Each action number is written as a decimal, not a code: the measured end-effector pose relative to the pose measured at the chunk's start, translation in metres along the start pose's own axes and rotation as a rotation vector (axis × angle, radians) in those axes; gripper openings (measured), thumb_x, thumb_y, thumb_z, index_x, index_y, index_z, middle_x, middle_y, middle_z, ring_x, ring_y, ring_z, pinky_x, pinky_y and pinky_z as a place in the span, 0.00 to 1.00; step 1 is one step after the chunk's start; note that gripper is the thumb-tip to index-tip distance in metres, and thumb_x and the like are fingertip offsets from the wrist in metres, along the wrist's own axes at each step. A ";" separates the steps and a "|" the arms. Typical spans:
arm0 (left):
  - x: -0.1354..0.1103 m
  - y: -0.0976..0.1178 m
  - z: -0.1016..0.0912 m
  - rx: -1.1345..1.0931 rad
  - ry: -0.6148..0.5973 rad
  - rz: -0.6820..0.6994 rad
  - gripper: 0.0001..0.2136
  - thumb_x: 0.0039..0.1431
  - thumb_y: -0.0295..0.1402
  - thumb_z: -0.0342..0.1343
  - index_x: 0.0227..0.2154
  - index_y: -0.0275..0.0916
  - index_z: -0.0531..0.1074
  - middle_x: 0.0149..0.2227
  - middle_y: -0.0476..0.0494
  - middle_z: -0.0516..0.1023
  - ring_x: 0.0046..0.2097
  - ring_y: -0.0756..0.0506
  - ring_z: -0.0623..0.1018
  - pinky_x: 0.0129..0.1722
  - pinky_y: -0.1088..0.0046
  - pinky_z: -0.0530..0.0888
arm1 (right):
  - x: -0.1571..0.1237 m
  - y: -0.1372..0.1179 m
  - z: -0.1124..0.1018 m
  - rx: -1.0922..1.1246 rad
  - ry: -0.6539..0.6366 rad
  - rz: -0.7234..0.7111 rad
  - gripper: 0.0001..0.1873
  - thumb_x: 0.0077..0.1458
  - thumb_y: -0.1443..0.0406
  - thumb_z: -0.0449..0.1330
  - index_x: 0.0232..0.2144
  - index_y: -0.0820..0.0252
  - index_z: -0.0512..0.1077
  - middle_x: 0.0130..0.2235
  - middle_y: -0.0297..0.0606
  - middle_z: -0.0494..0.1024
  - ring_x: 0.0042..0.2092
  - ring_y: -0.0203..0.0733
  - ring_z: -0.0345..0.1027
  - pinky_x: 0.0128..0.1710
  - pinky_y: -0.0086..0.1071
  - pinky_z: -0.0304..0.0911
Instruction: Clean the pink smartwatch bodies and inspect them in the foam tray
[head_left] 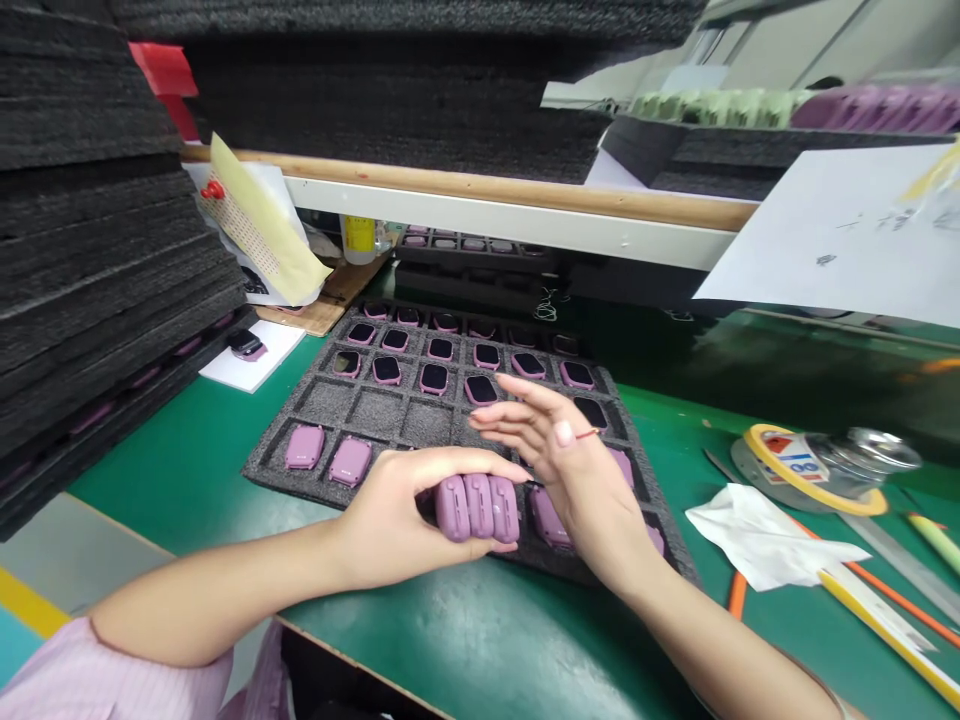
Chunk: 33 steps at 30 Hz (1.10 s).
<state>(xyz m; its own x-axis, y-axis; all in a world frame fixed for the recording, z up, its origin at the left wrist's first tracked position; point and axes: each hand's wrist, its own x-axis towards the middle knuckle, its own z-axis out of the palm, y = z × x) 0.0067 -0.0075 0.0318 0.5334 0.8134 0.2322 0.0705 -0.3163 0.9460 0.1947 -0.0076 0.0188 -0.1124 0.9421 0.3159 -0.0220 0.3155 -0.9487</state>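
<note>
My left hand is wrapped round a row of three purple smartwatch cases, held on edge side by side over the near edge of the foam tray. Above the tray's right half, my right hand is open, its fingers stretched to the left and nothing visible in them. The black foam tray has rows of square pockets. Purple watches with dark screens fill its far rows, while purple cases lie back side up in the nearest row. My right hand hides part of the tray.
Foam tray stacks rise at the left, beside a watch on a white pad. A wood-edged shelf crosses above the bench. On the right are a metal-topped bottle, a crumpled tissue and several long tools.
</note>
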 end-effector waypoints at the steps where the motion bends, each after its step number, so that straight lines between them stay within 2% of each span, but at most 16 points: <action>1: 0.000 -0.001 0.000 0.003 -0.001 0.011 0.17 0.55 0.33 0.68 0.49 0.42 0.79 0.50 0.43 0.83 0.52 0.41 0.82 0.57 0.65 0.73 | 0.000 0.001 0.001 0.032 -0.026 0.045 0.26 0.66 0.45 0.51 0.58 0.51 0.67 0.48 0.41 0.80 0.51 0.44 0.76 0.54 0.41 0.72; 6: -0.001 -0.004 0.001 -0.011 0.019 0.055 0.17 0.56 0.29 0.67 0.49 0.44 0.79 0.51 0.44 0.83 0.55 0.41 0.80 0.59 0.65 0.72 | -0.003 -0.003 0.001 0.067 -0.242 0.280 0.36 0.62 0.38 0.48 0.60 0.52 0.64 0.49 0.44 0.81 0.50 0.49 0.78 0.48 0.43 0.76; 9: -0.001 -0.003 0.001 0.002 0.043 0.055 0.17 0.55 0.30 0.67 0.48 0.44 0.80 0.49 0.44 0.84 0.52 0.41 0.81 0.57 0.65 0.73 | -0.007 -0.008 0.003 0.084 -0.309 0.286 0.39 0.58 0.36 0.54 0.61 0.51 0.63 0.51 0.43 0.80 0.51 0.50 0.78 0.51 0.44 0.75; 12: 0.000 -0.001 0.001 -0.035 0.016 0.085 0.14 0.57 0.31 0.66 0.47 0.46 0.81 0.49 0.44 0.84 0.53 0.41 0.81 0.57 0.64 0.72 | -0.009 -0.012 0.008 0.038 -0.282 0.271 0.47 0.48 0.42 0.68 0.64 0.51 0.59 0.51 0.43 0.80 0.51 0.51 0.78 0.50 0.43 0.76; 14: 0.001 -0.001 0.000 -0.057 -0.003 0.102 0.13 0.58 0.31 0.65 0.46 0.48 0.82 0.50 0.43 0.82 0.54 0.40 0.79 0.58 0.64 0.72 | -0.010 -0.014 0.012 0.007 -0.247 0.259 0.52 0.44 0.48 0.74 0.65 0.51 0.56 0.52 0.44 0.80 0.52 0.52 0.78 0.49 0.43 0.77; 17: 0.001 -0.003 -0.001 -0.061 0.002 0.102 0.12 0.58 0.34 0.66 0.45 0.48 0.83 0.55 0.39 0.77 0.59 0.38 0.75 0.61 0.62 0.69 | -0.012 -0.015 0.016 -0.026 -0.204 0.191 0.55 0.44 0.58 0.76 0.68 0.51 0.52 0.52 0.44 0.80 0.54 0.52 0.77 0.52 0.44 0.77; 19: 0.001 -0.005 0.000 -0.051 0.022 0.100 0.15 0.56 0.34 0.67 0.48 0.49 0.82 0.59 0.39 0.72 0.63 0.36 0.71 0.64 0.61 0.67 | -0.013 -0.015 0.016 -0.058 -0.180 0.134 0.56 0.45 0.62 0.75 0.69 0.50 0.50 0.50 0.42 0.82 0.53 0.52 0.78 0.52 0.45 0.77; 21: -0.001 -0.008 0.001 -0.049 0.043 0.086 0.27 0.54 0.33 0.69 0.58 0.51 0.74 0.63 0.40 0.67 0.65 0.36 0.68 0.67 0.59 0.63 | -0.014 -0.014 0.016 -0.094 -0.171 0.061 0.56 0.47 0.65 0.73 0.70 0.48 0.48 0.48 0.39 0.83 0.51 0.50 0.79 0.54 0.46 0.75; 23: -0.003 -0.007 0.002 -0.085 0.057 0.044 0.40 0.52 0.30 0.70 0.67 0.54 0.61 0.67 0.41 0.62 0.67 0.36 0.65 0.67 0.59 0.62 | -0.014 -0.013 0.014 -0.128 -0.166 -0.008 0.56 0.48 0.67 0.72 0.71 0.47 0.45 0.47 0.38 0.83 0.50 0.50 0.80 0.57 0.48 0.74; 25: -0.004 -0.004 0.002 -0.179 0.037 -0.033 0.52 0.48 0.28 0.72 0.71 0.55 0.48 0.70 0.39 0.57 0.68 0.36 0.63 0.66 0.60 0.65 | -0.015 -0.011 0.012 -0.191 -0.135 -0.063 0.57 0.48 0.67 0.72 0.71 0.46 0.46 0.49 0.38 0.83 0.52 0.51 0.78 0.60 0.50 0.71; 27: -0.004 0.001 0.002 -0.337 -0.030 -0.138 0.59 0.46 0.27 0.73 0.72 0.55 0.38 0.69 0.36 0.59 0.68 0.36 0.65 0.63 0.59 0.68 | -0.016 -0.009 0.008 -0.269 -0.104 -0.103 0.57 0.48 0.66 0.73 0.71 0.46 0.46 0.52 0.40 0.81 0.55 0.53 0.77 0.60 0.51 0.70; 29: -0.003 0.005 0.003 -0.516 -0.111 -0.269 0.60 0.46 0.26 0.72 0.72 0.53 0.34 0.64 0.33 0.67 0.63 0.36 0.73 0.60 0.56 0.72 | -0.016 -0.006 0.006 -0.330 -0.096 -0.144 0.56 0.48 0.64 0.74 0.71 0.45 0.47 0.57 0.42 0.78 0.56 0.54 0.76 0.60 0.50 0.71; 31: -0.001 0.007 0.003 -0.623 -0.139 -0.380 0.54 0.48 0.27 0.71 0.71 0.47 0.41 0.58 0.31 0.75 0.57 0.35 0.78 0.57 0.54 0.74 | -0.015 -0.004 0.004 -0.355 -0.103 -0.195 0.55 0.49 0.61 0.74 0.71 0.43 0.48 0.65 0.44 0.69 0.57 0.55 0.74 0.60 0.49 0.71; 33: 0.003 0.006 0.004 -0.624 -0.136 -0.417 0.42 0.47 0.27 0.72 0.64 0.40 0.59 0.52 0.32 0.79 0.54 0.35 0.80 0.56 0.54 0.74 | -0.014 -0.003 0.003 -0.364 -0.125 -0.260 0.54 0.49 0.58 0.74 0.70 0.42 0.49 0.69 0.44 0.62 0.59 0.57 0.73 0.63 0.50 0.68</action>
<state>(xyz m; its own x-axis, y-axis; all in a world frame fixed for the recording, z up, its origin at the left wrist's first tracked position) 0.0116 -0.0090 0.0376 0.6691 0.7249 -0.1639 -0.1793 0.3715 0.9110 0.1935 -0.0216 0.0175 -0.2688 0.8128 0.5169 0.2824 0.5796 -0.7644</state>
